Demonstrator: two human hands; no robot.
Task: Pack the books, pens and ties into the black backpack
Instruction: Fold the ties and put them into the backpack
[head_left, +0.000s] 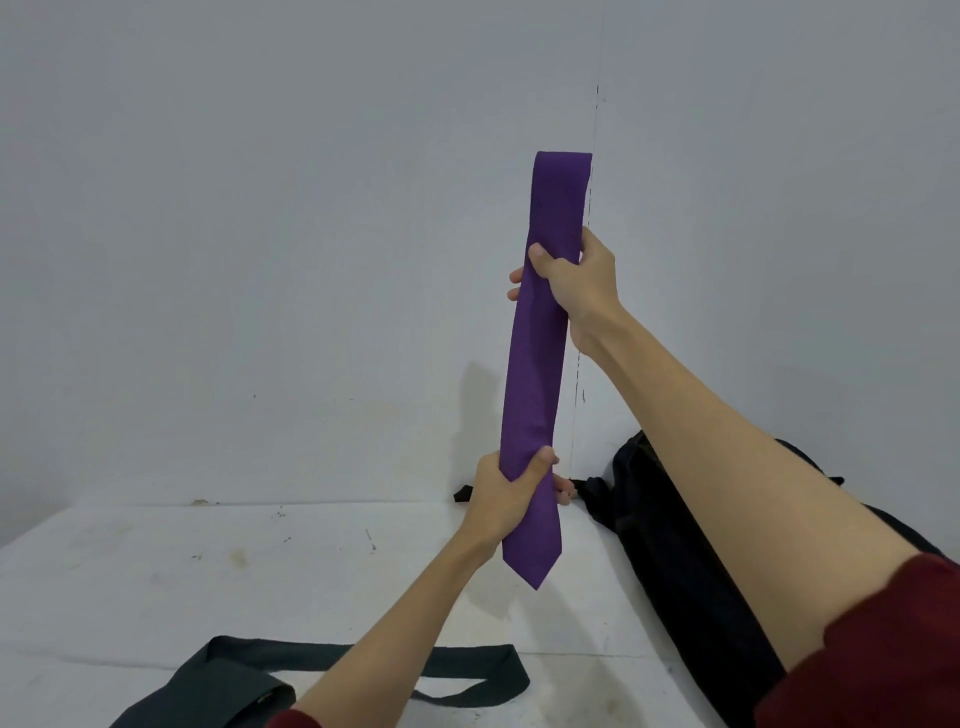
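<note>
Both hands hold a folded purple tie upright above the counter.

The right hand has its grip closed around the tie's upper part, below the fold at the top; the left hand grips it low down, just above the pointed tip. The black backpack lies on the counter to the right, partly behind the right forearm. A dark tie lies flat at the near edge, under the left arm. Dark red sleeves are pushed up both arms.
</note>
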